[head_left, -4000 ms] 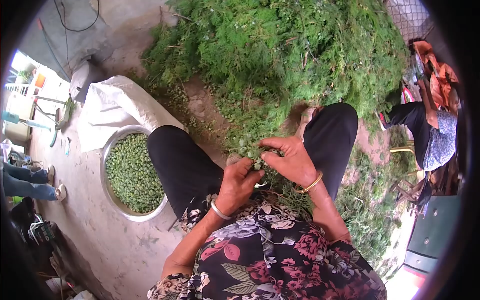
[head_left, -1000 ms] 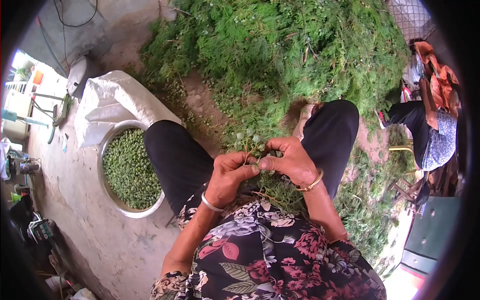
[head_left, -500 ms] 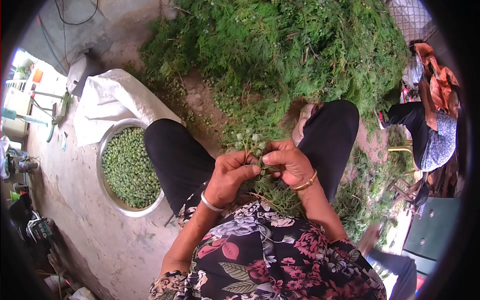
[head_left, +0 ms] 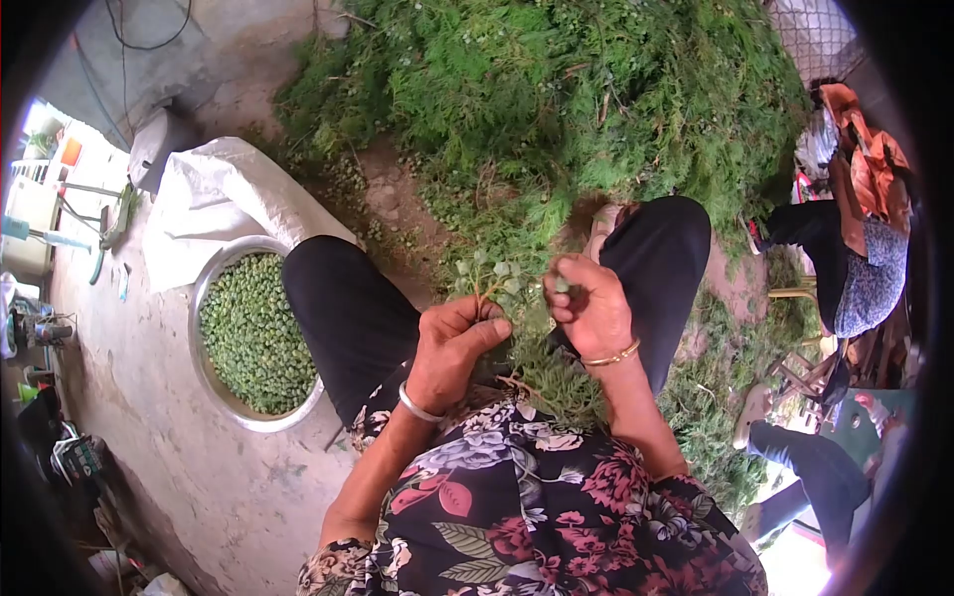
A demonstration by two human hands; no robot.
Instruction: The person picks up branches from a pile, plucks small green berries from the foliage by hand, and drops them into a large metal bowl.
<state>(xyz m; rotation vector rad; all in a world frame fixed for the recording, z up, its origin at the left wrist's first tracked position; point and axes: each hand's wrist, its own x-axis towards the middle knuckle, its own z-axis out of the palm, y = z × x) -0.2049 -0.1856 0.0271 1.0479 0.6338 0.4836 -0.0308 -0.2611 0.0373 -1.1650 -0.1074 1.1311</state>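
Note:
My left hand (head_left: 449,353), with a silver bangle, pinches a small evergreen sprig (head_left: 485,283) whose tip carries several pale green cones. To its right and apart from it, my right hand (head_left: 598,310) is raised with curled fingers. A green cone (head_left: 562,285) shows between its thumb and fingers. Cut green foliage (head_left: 556,382) lies in my lap below both hands. On the floor by my left knee stands a metal basin (head_left: 268,425), heaped with picked green cones (head_left: 253,333).
A big pile of evergreen branches (head_left: 596,109) lies in front of me. Beside the basin is a white sack (head_left: 209,199). At the right edge sits another person (head_left: 873,273), and a further person's leg (head_left: 810,462) shows at the lower right.
My right hand has come away from the sprig, up and to the right, with a cone in its fingers. My left hand keeps the sprig. The walking person at lower right shows more.

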